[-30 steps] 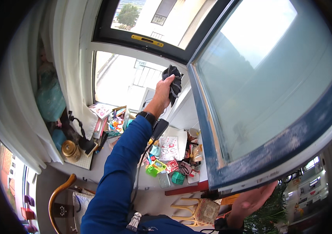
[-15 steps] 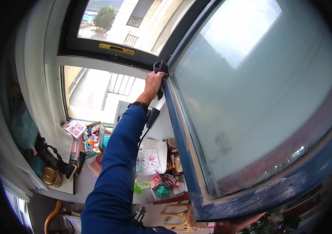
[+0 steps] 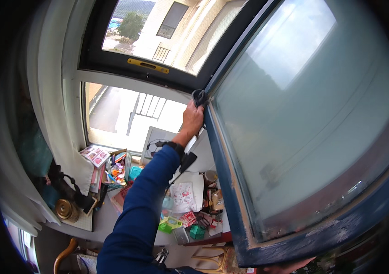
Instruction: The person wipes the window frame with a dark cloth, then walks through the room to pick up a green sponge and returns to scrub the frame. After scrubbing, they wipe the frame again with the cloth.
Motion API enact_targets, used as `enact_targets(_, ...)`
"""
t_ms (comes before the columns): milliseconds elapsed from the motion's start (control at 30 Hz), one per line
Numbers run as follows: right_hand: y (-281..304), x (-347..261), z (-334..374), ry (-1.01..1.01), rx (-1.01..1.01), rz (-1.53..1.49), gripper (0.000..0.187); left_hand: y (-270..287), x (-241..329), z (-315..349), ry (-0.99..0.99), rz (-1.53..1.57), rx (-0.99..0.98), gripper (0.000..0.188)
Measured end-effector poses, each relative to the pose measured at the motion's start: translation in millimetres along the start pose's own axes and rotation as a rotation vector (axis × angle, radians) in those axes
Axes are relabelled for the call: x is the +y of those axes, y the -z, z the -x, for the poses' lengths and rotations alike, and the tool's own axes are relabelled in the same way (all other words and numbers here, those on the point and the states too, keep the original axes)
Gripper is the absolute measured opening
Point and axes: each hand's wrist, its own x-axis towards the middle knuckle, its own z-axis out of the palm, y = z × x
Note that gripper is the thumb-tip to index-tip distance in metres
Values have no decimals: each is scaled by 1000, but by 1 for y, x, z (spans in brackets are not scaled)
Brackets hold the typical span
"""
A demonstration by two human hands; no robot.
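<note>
My left hand (image 3: 193, 118), with a dark band on its wrist, is closed on a dark grey cloth (image 3: 199, 97). It holds the cloth against the hinge-side edge of an open window sash (image 3: 244, 201), near the corner of the dark window frame (image 3: 155, 75). The sash has a worn blue frame with frosted-looking, reflective glass (image 3: 304, 137) and fills the right of the view. My right hand (image 3: 291, 266) shows only in part below the sash's lower edge. Its fingers are hidden behind the frame.
Below my left arm, a desk (image 3: 158, 238) carries papers (image 3: 184, 196), a green box (image 3: 197, 232) and a box of small things (image 3: 118, 168). A round golden tin (image 3: 66, 211) stands at left. White curtains (image 3: 44, 91) hang beside the window. A yellow level (image 3: 148, 65) lies along the frame.
The whole scene has shifted slightly right and down in the view. The cloth, which hung lower beside my left hand, now sits bunched above my fingers at the sash edge.
</note>
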Motion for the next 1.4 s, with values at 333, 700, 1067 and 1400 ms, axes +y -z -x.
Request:
enact_targets(333, -2, 1, 3, -18, -22, 122, 134, -16, -1, -33, -181, -199, 52, 31)
enact_targets(700, -6, 1, 2, -1, -29, 137, 131, -25, 62, -116, -325, -197, -108, 26)
enact_targets(1067, -1, 13, 13, 94, -8, 167, 128, 30, 27, -2, 111, 111, -286, 22)
enact_targets(1400, -20, 10, -1, -9, 67, -451, 138, 71, 135, 215, -52, 179, -216, 31)
